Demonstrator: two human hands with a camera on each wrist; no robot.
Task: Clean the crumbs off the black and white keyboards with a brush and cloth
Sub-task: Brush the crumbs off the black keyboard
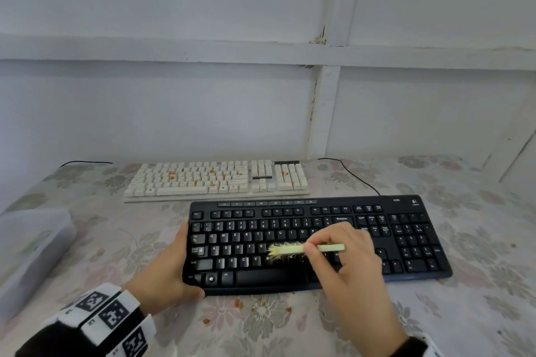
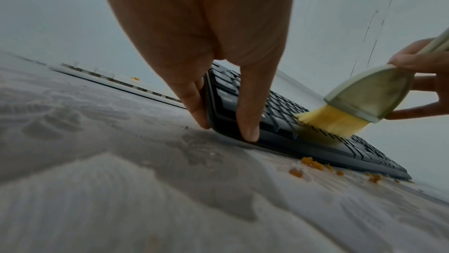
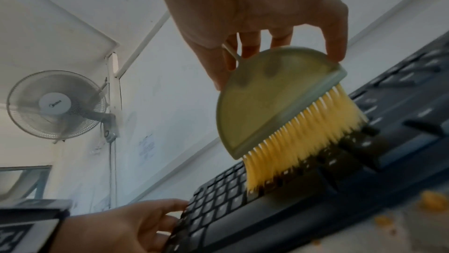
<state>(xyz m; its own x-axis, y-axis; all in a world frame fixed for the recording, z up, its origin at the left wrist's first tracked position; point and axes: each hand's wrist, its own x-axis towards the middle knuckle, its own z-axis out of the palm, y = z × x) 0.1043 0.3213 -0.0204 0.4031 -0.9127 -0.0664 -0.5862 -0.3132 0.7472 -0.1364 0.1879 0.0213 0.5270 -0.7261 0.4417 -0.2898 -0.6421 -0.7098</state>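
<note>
The brush (image 1: 307, 249) is judged light and rigid in its flat translucent body, with soft yellow bristles that flex over the keys; it is best taken at the flat body, where the right hand (image 1: 345, 258) is pinched around it. The bristles are laid on the middle rows of the black keyboard (image 1: 406, 243), at about 9 o'clock from the grip. The keyboard, judged stiff and fairly light, is clamped at its left end by the left hand (image 1: 165, 272). The white keyboard (image 1: 217, 180), crumbs on it, lies at 12 o'clock on the surface (image 1: 478, 313)
</note>
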